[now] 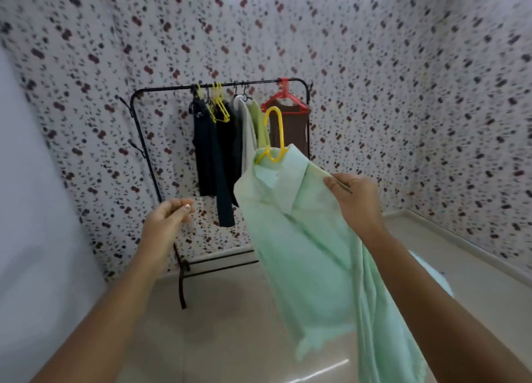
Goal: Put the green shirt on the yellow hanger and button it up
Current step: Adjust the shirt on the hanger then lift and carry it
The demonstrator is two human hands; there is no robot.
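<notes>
My left hand is raised beside the shirt, fingers loosely curled round nothing, free to reach for the front edge. Behind it stands the black clothes rail, hung with dark garments. The yellow hanger pokes its hook up out of the collar of the green shirt, whose front looks unbuttoned. My right hand pinches the shirt's shoulder, so that it hangs clear of the floor
</notes>
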